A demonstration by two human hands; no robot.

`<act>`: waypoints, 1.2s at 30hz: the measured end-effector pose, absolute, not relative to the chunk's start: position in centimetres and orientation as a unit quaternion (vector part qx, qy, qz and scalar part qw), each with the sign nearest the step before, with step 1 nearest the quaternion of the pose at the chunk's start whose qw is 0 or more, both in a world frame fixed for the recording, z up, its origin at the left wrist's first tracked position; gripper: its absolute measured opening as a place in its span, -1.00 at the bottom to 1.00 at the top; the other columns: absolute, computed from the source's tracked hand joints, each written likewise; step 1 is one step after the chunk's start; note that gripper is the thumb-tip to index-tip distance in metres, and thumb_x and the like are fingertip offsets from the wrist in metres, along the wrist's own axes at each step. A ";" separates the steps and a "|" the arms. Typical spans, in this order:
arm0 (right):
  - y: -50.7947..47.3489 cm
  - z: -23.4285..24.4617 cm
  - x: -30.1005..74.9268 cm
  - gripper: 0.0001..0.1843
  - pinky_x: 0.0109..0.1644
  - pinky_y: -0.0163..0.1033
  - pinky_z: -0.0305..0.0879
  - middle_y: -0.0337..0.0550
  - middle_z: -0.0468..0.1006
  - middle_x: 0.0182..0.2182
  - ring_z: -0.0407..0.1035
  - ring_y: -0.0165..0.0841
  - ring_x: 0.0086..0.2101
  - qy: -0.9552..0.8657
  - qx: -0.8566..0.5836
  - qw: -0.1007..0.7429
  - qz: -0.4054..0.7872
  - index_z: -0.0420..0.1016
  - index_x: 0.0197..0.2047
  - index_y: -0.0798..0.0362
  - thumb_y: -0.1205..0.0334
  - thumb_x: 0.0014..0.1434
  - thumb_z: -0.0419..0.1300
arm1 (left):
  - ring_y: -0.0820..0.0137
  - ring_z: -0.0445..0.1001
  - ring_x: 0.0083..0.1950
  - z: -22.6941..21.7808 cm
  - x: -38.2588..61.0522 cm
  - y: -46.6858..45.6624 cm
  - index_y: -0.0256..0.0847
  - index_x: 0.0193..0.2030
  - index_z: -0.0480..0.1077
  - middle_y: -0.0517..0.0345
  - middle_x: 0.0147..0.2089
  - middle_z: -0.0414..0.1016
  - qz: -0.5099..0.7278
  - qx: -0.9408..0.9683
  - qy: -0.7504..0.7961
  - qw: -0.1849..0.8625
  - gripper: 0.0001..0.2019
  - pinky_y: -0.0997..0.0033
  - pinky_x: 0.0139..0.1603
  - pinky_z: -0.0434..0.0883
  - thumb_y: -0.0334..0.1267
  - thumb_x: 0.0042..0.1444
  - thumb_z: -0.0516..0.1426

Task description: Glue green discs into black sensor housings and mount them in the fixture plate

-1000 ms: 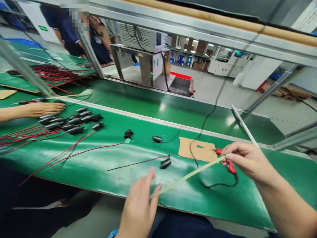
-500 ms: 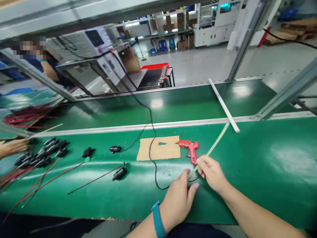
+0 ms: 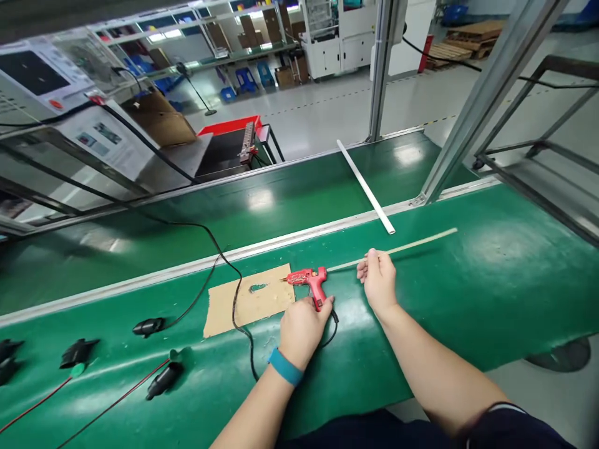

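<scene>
A red hot glue gun [image 3: 309, 279] lies on the green work surface, its nozzle pointing left over a piece of brown cardboard [image 3: 276, 305] with a hole in it. My left hand [image 3: 302, 327], with a teal band at the wrist, is closed around the lower handle; some of its fingers are hidden. A long pale glue stick [image 3: 423, 241] reaches from the back of the gun out to the right. My right hand [image 3: 380, 282] pinches this stick a short way behind the gun, its thumb on top.
A black cord [image 3: 238, 290] crosses the cardboard. To the left lie black plastic parts, among them one by a thin cable [image 3: 148, 327] and one near a red wire [image 3: 163, 379]. A white tube [image 3: 367, 189] spans the rail behind. Metal posts [image 3: 433, 168] rise at right.
My left hand has gone from the stick to the glue gun's handle. The stick has swung into line behind the gun, with my right hand on it. The view has shifted right.
</scene>
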State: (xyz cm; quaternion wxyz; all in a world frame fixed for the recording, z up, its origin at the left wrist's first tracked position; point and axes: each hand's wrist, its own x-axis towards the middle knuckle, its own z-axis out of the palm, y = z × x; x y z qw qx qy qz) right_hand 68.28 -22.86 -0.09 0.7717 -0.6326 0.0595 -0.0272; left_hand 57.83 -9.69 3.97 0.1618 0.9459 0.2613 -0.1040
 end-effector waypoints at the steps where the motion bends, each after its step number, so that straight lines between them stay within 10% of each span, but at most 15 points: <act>1: -22.8 -0.2 68.3 -0.49 -0.61 -0.39 0.20 -0.32 0.47 -0.59 0.32 -0.47 -0.64 0.056 -0.630 0.775 -0.015 0.32 -0.26 0.03 -0.30 0.22 0.16 | 0.18 0.56 -0.34 3.9 57.6 -9.7 -0.18 -0.43 0.44 0.03 -0.47 0.52 -0.105 0.945 0.261 0.167 -0.59 0.37 -0.39 0.23 0.09 0.28 0.10; 36: -23.1 0.8 67.9 -0.60 -0.59 -0.37 0.26 -0.29 0.51 -0.58 0.38 -0.45 -0.62 -0.015 -0.591 0.806 -0.003 0.33 -0.30 0.03 -0.16 0.22 0.22 | 0.23 0.53 -0.39 1.9 56.5 -9.6 -0.23 -0.43 0.47 0.02 -0.49 0.52 -0.008 0.950 0.252 0.187 -0.63 0.35 -0.39 0.22 -0.02 0.27 0.11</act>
